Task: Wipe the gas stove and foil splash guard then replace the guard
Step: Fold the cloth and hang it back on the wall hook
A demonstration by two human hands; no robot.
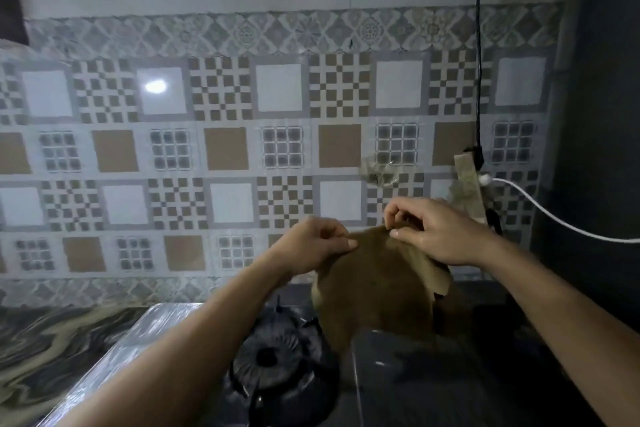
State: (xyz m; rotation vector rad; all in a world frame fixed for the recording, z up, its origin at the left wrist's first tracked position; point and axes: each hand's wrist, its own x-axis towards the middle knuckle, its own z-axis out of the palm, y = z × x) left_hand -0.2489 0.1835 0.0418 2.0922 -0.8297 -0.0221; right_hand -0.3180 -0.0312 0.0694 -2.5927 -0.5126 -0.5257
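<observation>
Fingers of both hands are curled and pinching the top edge of a brown cloth: left hand grips the upper-left corner between thumb and forefinger, right hand pinches the upper-right edge, thumb in front. I read the cloth as held up in the air above the stove, spread between the two hands and hanging downward from them, so its top edge runs left to right and its body drops toward the stove top. Lower right part folds back on itself. Its bottom hangs just above the dark stove surface; I cannot tell if it touches. Burner sits below and left of the cloth, under the left forearm. Foil-wrapped surface lies left of the burner. Patterned tile wall behind. Black cord hangs at right; white cable runs off right.
</observation>
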